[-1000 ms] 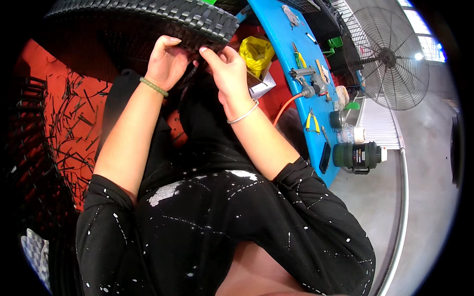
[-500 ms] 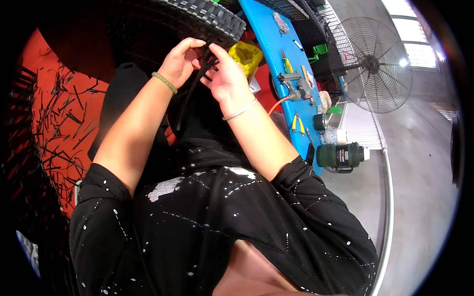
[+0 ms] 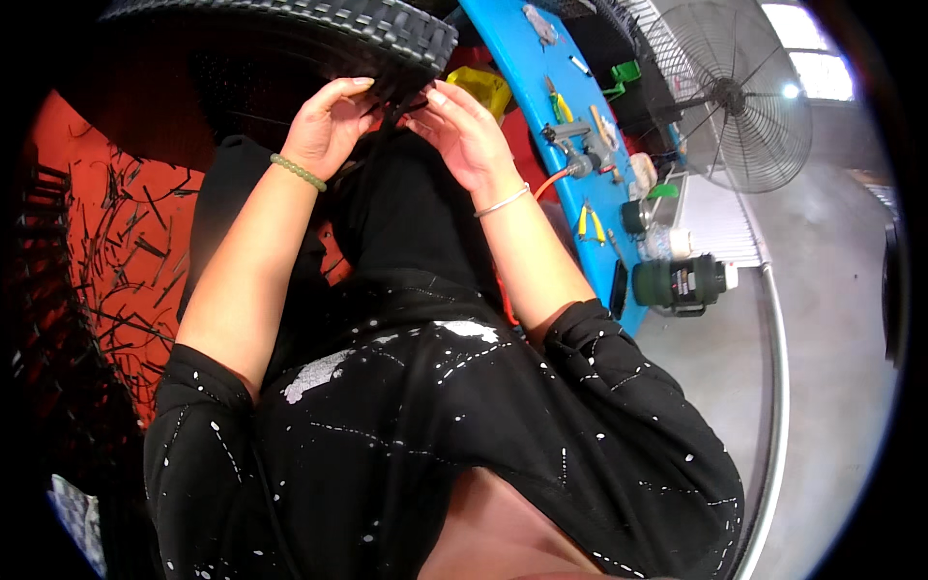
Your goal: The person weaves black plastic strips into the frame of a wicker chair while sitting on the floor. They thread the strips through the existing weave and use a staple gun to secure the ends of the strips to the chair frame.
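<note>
A black woven wicker piece point(image 3: 387, 27) with a thick braided rim lies across the top of the view, in front of me. Just under its rim, dark flat strips point(image 3: 391, 121) hang down between my hands. My left hand point(image 3: 327, 128) is curled at the strips' left side, thumb and fingers closing on them. From the right, my right hand point(image 3: 466, 133) pinches the strips close below the rim. The fingertips partly hide the strips, and the dark background blurs their ends.
On my right stands a blue table point(image 3: 570, 116) with yellow-handled pliers point(image 3: 591, 223), an air tool point(image 3: 580, 159) and a dark green jug point(image 3: 680, 282). Beyond it is a large fan point(image 3: 727, 97). A yellow bag point(image 3: 480, 89) sits behind my right hand. Strip scraps litter the red floor point(image 3: 135, 232).
The view has shifted slightly, and more of the wicker piece shows. My hands are a little farther apart, now right beneath its rim, with the strips still between them.
</note>
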Motion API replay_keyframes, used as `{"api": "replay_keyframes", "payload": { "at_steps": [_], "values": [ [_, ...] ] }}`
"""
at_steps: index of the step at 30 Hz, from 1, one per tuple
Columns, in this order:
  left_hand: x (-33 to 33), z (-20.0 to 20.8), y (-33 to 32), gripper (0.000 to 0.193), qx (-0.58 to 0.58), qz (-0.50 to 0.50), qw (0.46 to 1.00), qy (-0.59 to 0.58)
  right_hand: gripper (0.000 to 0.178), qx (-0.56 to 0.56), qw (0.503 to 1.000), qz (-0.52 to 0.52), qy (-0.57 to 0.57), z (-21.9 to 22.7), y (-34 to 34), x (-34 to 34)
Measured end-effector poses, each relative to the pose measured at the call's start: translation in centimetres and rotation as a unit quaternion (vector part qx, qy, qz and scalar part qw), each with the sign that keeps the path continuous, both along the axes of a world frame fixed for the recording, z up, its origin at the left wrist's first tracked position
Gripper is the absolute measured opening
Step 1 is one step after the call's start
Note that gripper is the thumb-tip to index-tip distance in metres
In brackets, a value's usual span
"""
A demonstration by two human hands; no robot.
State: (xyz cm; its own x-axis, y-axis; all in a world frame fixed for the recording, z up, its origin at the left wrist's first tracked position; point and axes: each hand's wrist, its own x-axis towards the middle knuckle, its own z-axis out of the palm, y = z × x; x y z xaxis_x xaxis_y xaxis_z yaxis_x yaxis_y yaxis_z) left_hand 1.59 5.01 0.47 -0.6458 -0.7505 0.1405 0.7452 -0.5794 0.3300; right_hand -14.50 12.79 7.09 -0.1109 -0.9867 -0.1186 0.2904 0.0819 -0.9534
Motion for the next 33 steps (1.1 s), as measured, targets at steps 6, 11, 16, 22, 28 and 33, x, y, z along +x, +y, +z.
{"api": "replay_keyframes", "payload": {
  "at_steps": [6, 11, 16, 22, 28, 33],
  "values": [
    [0.5, -1.1, 1.2, 0.012, -0.023, 0.029, 0.995, -0.089, 0.021, -0.003, 0.999, -0.036, -0.027, -2.6, -0.9, -0.9],
    [0.0, 1.7, 3.3, 0.008, -0.064, 0.129, 0.948, -0.284, 0.032, -0.182, 0.975, -0.042, 0.118, -4.2, -2.1, -1.0],
    [-1.8, 2.4, 4.4, 0.013, -0.083, 0.244, 0.883, -0.394, 0.031, -0.233, 0.948, -0.137, 0.167, -4.8, -2.2, -0.8],
    [-1.5, 2.5, 6.1, 0.012, -0.2, 0.369, 0.78, -0.465, 0.035, -0.266, 0.928, -0.168, 0.199, -4.5, -1.5, -0.1],
    [-0.1, 3.6, 5.5, 0.014, -0.299, 0.349, 0.722, -0.517, 0.028, -0.327, 0.788, -0.189, 0.487, -2.1, -1.0, -2.1],
    [0.3, 2.7, 5.5, 0.014, -0.319, 0.392, 0.678, -0.534, 0.025, -0.242, 0.794, -0.15, 0.537, -2.1, -0.7, -1.8]
  ]
}}
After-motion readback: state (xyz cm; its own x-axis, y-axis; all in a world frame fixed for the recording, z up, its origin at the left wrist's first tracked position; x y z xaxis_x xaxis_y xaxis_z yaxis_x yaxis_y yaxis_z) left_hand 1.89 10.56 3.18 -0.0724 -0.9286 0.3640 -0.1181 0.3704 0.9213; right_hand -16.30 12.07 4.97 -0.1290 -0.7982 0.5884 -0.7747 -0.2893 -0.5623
